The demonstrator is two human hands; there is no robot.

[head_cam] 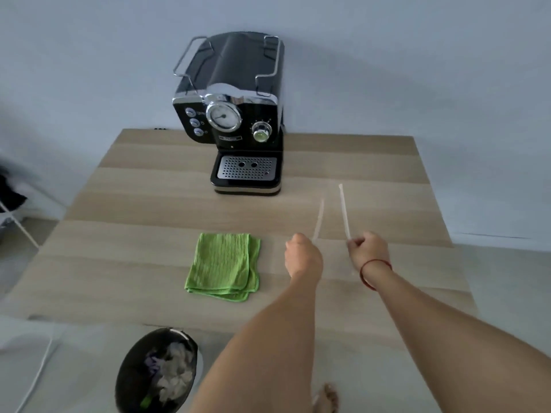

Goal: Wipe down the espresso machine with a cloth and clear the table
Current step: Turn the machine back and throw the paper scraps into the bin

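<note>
A black espresso machine [235, 120] with a round gauge and a metal drip tray stands at the far middle of the wooden table [134, 204]. A folded green cloth [223, 266] lies flat on the table in front of it. Just right of the cloth, my left hand [302, 254] is closed around a thin white straw [318, 219], which looks blurred. My right hand [368, 248], with a red band on its wrist, pinches a second white straw [344, 211] that points up and away. Both hands hover over the table's right half.
A black waste bin [156, 372] holding crumpled paper and scraps stands on the floor below the table's near edge, to the left of my arms. A pale wall rises behind the machine. A white rack [18, 222] with dark items is at the far left.
</note>
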